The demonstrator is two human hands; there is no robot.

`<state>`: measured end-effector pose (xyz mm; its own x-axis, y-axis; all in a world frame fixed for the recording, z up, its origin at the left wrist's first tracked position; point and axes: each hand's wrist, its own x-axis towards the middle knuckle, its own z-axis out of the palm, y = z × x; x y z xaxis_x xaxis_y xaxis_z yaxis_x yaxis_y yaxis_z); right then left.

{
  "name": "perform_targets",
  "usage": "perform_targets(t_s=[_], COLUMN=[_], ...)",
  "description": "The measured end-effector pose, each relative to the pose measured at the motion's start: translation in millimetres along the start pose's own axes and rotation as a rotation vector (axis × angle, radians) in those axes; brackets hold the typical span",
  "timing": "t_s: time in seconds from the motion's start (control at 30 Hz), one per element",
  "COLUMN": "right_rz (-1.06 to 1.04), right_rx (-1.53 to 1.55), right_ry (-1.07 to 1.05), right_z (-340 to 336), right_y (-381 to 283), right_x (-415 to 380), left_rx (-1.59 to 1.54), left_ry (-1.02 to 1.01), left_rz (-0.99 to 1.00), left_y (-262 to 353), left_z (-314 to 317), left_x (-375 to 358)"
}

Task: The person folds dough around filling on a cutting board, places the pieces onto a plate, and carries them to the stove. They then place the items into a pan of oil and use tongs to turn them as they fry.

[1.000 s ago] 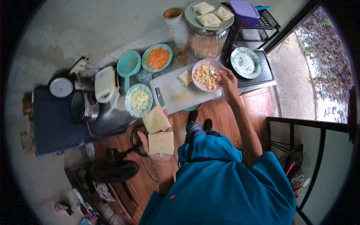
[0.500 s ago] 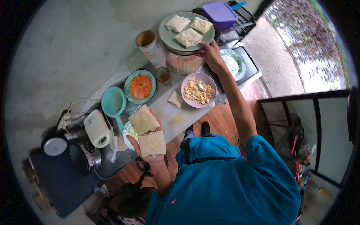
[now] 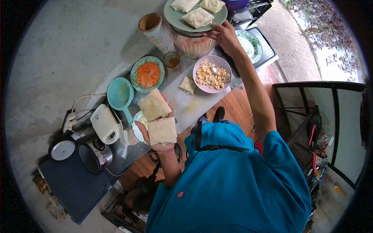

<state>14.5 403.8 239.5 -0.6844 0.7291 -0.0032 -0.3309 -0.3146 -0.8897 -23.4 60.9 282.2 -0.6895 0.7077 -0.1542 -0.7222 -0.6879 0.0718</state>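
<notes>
On my left hand (image 3: pixel 162 145) lie two square folded wrappers, the upper one (image 3: pixel 154 105) and the lower one (image 3: pixel 162 131), with my fingers curled at their edges. My right hand (image 3: pixel 226 35) is at the rim of a green plate (image 3: pixel 175 21), its fingers at the near edge. Three folded pastries (image 3: pixel 198 18) rest on that plate, which sits on top of a ribbed container (image 3: pixel 194 45). A pink bowl (image 3: pixel 211 90) holds a chopped filling and a spoon. Beside the bowl, one folded piece (image 3: pixel 187 85) lies on the white board (image 3: pixel 189 110).
Grated carrot fills a green plate (image 3: pixel 135 73). Near it are a turquoise strainer (image 3: pixel 112 94), a glass (image 3: pixel 171 59) and a tall patterned cup (image 3: pixel 161 38). A white appliance (image 3: pixel 105 123) and a black stove lid (image 3: pixel 74 186) are at left. A patterned plate (image 3: pixel 257 48) stands at right.
The camera view has shifted, so the green plate appears higher and nearer the top edge. My left hand still carries the two wrappers, and my right hand is still at the plate.
</notes>
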Motion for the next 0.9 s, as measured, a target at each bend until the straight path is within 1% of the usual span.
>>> perform_targets(t_s=[0.07, 0.17, 0.23, 0.3, 0.37, 0.47, 0.57, 0.63, 0.67, 0.7, 0.77, 0.8, 0.83, 0.9], right_rz=[-0.099, -0.088, -0.123, -0.094, -0.103, -0.071, -0.093, -0.095, -0.095, -0.095, -0.1, -0.102, -0.104, -0.148], right_rx=[-0.007, -0.024, -0.036, 0.031, 0.02, 0.083, 0.056, 0.015, 0.011, 0.008, -0.009, -0.012, -0.015, -0.035], right_ry=[-0.009, 0.021, 0.001, 0.05, 0.031, 0.102, 0.122, 0.259, 0.322, 0.384, 0.49, 0.544, 0.598, 0.671], right_z=[1.6, 2.9, 2.7, 8.6, 18.1, 33.4, 18.7, 17.9, 22.6, 25.1, 3.7, -4.6, -13.6, -32.0], right_y=[4.2, 4.8, 3.4, -0.6, -12.2, -33.4, -49.7, -65.7, -73.1, -78.2, -75.6, -74.8, -75.2, -70.3], right_x=[0.1, -3.1, -5.2, -16.1, -37.2, -66.1, -91.4, -121.7, -142.7, -165.2, -210.0, -232.9, -256.1, -308.2], left_rx=[-0.005, -0.019, -0.005, -0.023, -0.034, -0.035, 0.012, 0.034, -0.036, -0.037, 0.024, 0.035, 0.032, 0.003], left_ry=[0.012, 0.011, 0.013, -0.007, -0.005, -0.001, -0.031, -0.011, -0.021, -0.023, 0.003, -0.019, -0.022, -0.012], left_rz=[-0.001, -0.001, 0.008, 0.013, 0.008, -0.02, -0.064, -0.126, -0.174, -0.175, -0.317, -0.37, -0.382, -0.536], left_y=[2.1, 6.1, 7.6, 8.9, 11.2, 12.4, 8.2, 2.6, 1.4, 1.0, -4.9, -12.8, -22.9, -43.0], left_z=[-1.4, 0.0, 0.4, -0.2, -1.0, -2.2, -2.3, -5.2, -9.5, -11.8, -14.9, -15.1, -14.7, -10.5], left_x=[-3.9, -12.8, -15.3, -19.3, -24.2, -25.0, -14.5, -7.3, -6.9, -5.9, -4.3, -2.3, -4.3, -7.4])
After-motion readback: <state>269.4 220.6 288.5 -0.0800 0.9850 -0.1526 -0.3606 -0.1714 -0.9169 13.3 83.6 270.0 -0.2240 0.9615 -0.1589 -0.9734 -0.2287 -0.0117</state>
